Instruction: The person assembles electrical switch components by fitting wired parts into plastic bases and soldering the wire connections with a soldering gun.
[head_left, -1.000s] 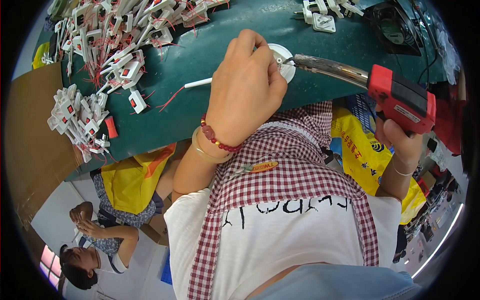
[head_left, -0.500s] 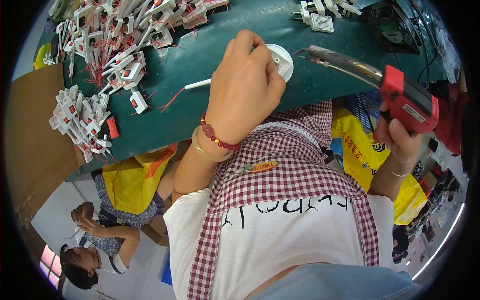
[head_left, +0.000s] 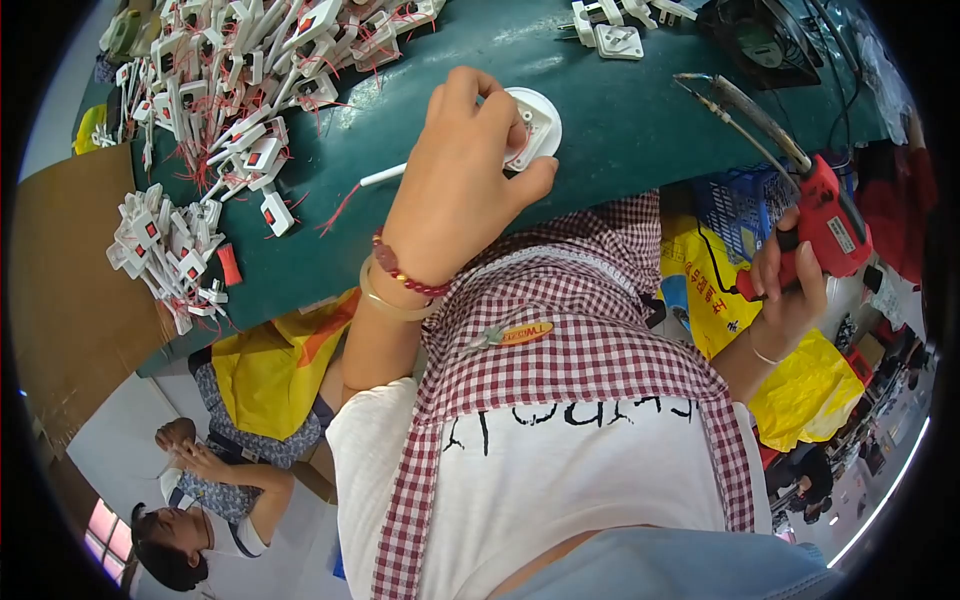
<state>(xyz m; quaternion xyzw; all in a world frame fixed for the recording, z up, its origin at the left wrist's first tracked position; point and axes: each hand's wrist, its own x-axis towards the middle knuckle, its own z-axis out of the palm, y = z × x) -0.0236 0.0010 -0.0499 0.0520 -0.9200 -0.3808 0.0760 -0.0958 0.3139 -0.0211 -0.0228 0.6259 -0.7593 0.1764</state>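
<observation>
My left hand (head_left: 465, 165) reaches over the green table, its fingers curled at the left edge of a round white plastic piece (head_left: 540, 128). Its thumb stands apart from the fingers, and what the fingertips touch is partly hidden. A white rod (head_left: 383, 176) with red wires (head_left: 343, 207) at its end sticks out to the left of that hand. Off the table's front edge at the right, my right hand (head_left: 793, 285) grips a red soldering gun (head_left: 835, 222). The gun's metal tip points up and to the left, clear of the white piece.
Many white switch pieces with red wires (head_left: 262, 155) are heaped at the left. White plugs (head_left: 618, 40) and a black fan (head_left: 765, 42) are at the back right. A blue basket (head_left: 730, 215) and yellow bags hang below the edge. Another person (head_left: 215, 500) sits lower left.
The soldering gun has swung away from the white piece, its tip now up and right. My left hand has shifted slightly left with the white piece, and its thumb has moved away from the fingers.
</observation>
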